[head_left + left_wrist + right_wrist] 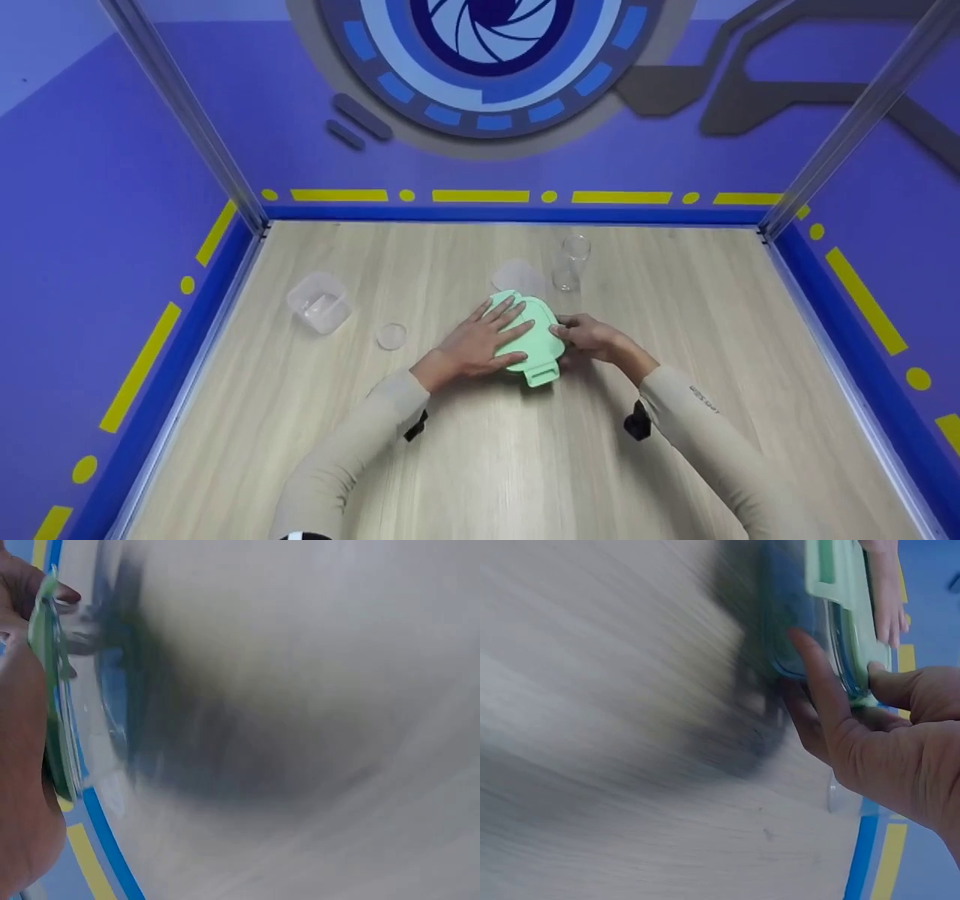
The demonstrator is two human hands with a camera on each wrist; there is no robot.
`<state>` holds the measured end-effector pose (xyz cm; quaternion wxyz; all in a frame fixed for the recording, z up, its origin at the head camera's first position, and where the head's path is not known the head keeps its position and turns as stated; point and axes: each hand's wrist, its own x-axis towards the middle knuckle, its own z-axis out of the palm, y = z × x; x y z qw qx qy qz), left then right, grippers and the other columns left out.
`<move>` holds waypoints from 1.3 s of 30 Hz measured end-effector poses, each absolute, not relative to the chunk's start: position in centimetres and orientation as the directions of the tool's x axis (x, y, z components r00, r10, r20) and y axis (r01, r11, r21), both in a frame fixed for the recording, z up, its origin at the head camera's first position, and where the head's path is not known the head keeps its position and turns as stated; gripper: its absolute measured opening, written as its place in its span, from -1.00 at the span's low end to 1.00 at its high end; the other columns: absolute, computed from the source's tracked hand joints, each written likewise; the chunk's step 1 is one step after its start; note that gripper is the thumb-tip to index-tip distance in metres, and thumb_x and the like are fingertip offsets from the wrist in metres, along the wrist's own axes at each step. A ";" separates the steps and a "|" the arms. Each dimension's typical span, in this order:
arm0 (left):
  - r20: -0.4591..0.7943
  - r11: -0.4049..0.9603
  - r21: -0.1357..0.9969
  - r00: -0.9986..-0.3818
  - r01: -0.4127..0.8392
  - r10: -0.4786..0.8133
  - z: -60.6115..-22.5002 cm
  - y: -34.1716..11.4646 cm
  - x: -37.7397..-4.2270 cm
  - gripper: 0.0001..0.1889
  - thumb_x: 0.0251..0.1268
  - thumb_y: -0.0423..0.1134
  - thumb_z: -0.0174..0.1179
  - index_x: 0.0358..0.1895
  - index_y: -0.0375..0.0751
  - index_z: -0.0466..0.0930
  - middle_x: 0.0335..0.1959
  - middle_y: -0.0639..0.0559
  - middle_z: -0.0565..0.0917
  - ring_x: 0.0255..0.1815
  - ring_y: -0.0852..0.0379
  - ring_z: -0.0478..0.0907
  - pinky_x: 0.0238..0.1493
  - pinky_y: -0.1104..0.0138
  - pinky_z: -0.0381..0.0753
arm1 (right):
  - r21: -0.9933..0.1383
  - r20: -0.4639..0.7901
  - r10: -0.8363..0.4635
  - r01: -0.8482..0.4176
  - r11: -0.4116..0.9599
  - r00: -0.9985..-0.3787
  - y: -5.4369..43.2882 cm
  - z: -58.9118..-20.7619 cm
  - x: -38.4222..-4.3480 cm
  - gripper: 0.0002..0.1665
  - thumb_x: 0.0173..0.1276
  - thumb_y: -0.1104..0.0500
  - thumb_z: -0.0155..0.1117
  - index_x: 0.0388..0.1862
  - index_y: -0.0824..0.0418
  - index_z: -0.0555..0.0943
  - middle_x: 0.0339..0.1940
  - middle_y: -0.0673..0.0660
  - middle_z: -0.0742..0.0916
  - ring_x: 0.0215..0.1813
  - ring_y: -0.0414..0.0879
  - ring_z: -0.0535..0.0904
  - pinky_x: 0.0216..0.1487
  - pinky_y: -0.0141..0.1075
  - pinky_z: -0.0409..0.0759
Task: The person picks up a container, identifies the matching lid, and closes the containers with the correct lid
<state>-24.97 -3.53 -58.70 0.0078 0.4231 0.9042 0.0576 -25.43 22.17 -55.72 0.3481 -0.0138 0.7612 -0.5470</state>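
A glass food container with a pale green lid is near the middle of the table. My left hand lies palm down across the lid with its fingers spread and straight. At the container's right side, my right hand grips it, thumb on the lid's edge and fingers against the glass wall, as the right wrist view shows. One green clip flap sticks out at the near end of the lid. In the left wrist view, the lid is seen edge-on above the glass.
A clear square tub stands at the left, with a small round transparent disc to its right. Behind the green lid lies a whitish translucent disc. A narrow-waisted clear glass stands beside it. Blue panels border the table.
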 end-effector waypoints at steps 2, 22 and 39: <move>0.042 0.629 0.100 -0.634 0.771 0.772 -58.9 -3.7 -25.1 -0.28 0.59 0.30 -0.23 0.67 0.11 0.01 0.71 -0.05 -0.02 0.74 -0.07 -0.16 0.69 -0.05 -0.10 | -0.827 -0.544 -0.402 0.390 0.404 -0.737 22.1 -55.6 -25.8 -0.35 0.70 0.16 -0.11 0.62 0.42 0.10 -0.14 0.05 0.70 -0.17 -0.23 0.65 0.25 0.03 0.64; 0.063 0.776 0.106 -0.783 0.622 0.619 -59.8 -1.5 -23.2 -0.30 0.62 0.26 -0.30 0.67 0.04 0.03 0.71 -0.12 0.01 0.72 -0.11 -0.07 0.65 -0.12 0.00 | -0.866 -0.396 -0.237 0.275 0.418 -0.887 21.2 -56.2 -23.4 -0.30 0.59 0.17 0.12 0.57 0.36 0.14 0.25 0.44 0.50 0.02 -0.04 0.57 0.00 -0.25 0.63; -0.003 0.667 0.086 -0.669 0.740 0.743 -59.0 -2.7 -25.0 -0.30 0.65 0.23 -0.36 0.69 0.01 -0.12 0.73 -0.05 -0.11 0.74 -0.03 -0.21 0.71 0.00 -0.16 | -0.873 -0.441 -0.482 0.237 0.426 -0.757 22.3 -55.9 -26.5 -0.23 0.67 0.18 -0.07 0.71 0.18 -0.10 0.69 0.42 0.01 0.67 0.32 0.00 0.56 0.19 0.23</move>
